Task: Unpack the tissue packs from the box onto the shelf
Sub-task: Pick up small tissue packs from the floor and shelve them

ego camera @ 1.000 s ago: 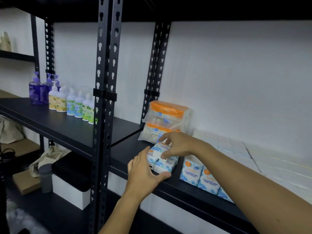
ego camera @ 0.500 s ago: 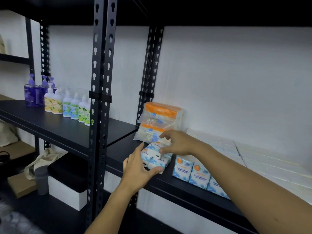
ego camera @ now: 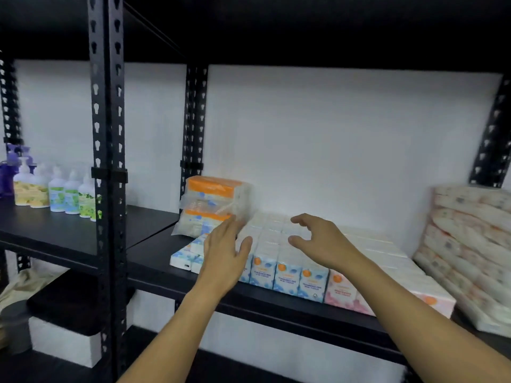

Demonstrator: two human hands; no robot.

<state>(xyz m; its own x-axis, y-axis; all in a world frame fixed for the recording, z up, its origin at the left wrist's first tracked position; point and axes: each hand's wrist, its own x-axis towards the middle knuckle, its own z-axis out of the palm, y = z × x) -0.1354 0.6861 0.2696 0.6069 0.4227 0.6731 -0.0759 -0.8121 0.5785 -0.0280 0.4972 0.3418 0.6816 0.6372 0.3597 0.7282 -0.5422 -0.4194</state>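
Note:
Small blue-and-white tissue packs (ego camera: 184, 257) lie flat on the black shelf (ego camera: 154, 261), left of a row of upright blue packs (ego camera: 287, 275) and pink packs (ego camera: 343, 295). My left hand (ego camera: 225, 252) hovers with straight fingers in front of the flat packs, holding nothing. My right hand (ego camera: 318, 239) floats above the upright row, fingers loosely curled and empty. Two larger orange-topped wrapped bundles (ego camera: 213, 208) are stacked at the back left of the shelf. The box is not in view.
A black upright post (ego camera: 107, 161) stands left of the hands. Soap bottles (ego camera: 55, 189) line the neighbouring shelf on the left. A big floral wrapped tissue bundle (ego camera: 470, 252) leans at the shelf's right end. Bags and boxes sit on the floor below left.
Both hands let go of the small blue packs and lifted away, the right moving rightward. The packs now lie on the shelf. The view shifted right.

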